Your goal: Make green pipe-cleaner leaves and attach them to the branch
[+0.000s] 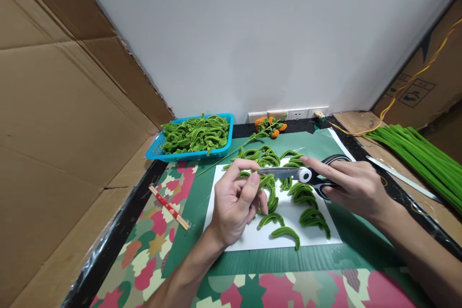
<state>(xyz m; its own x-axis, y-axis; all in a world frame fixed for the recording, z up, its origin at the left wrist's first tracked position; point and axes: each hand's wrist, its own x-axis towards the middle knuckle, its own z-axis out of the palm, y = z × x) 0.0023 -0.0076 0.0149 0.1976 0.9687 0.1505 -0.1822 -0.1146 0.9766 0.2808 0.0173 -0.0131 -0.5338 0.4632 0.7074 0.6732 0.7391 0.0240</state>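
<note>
Our left forearm slants up from the lower edge, and the left hand [234, 202] curls its fingers, thumb and forefinger drawn close at the blade tips of the black-handled metal scissors [305, 175] with a round white pivot — we cannot tell whether anything is pinched there. Our right arm reaches in from the lower right; the right hand [357, 187] grips the scissors by the handles, forefinger stretched along them — blades pointing left, above the curved, fuzzy green pieces [303, 193] lying on a white paper sheet [245, 240].
</note>
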